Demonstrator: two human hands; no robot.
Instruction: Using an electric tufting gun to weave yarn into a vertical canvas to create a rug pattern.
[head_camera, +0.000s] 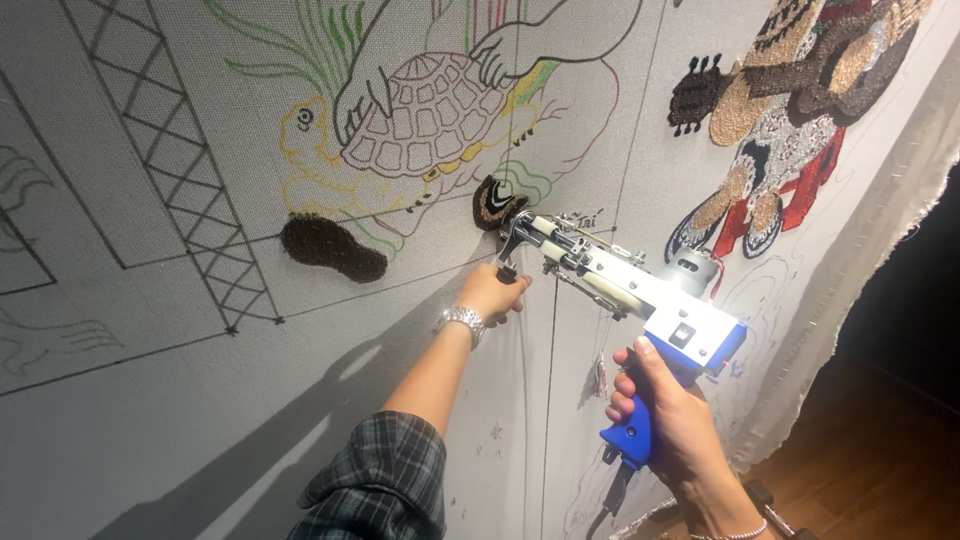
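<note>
A right hand (668, 415) is gripping a blue-and-white tufting gun (640, 300) by its handle; the left hand (490, 293) is grasping its front, nose pressing the canvas (150, 400) below a drawn turtle (420, 125).

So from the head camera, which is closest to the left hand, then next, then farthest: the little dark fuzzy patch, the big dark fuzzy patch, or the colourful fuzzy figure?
From the left hand:
1. Small dark tufted patch, just above the hand.
2. Large dark tufted patch, off to its left.
3. Colourful tufted figure, far up at the right.
</note>
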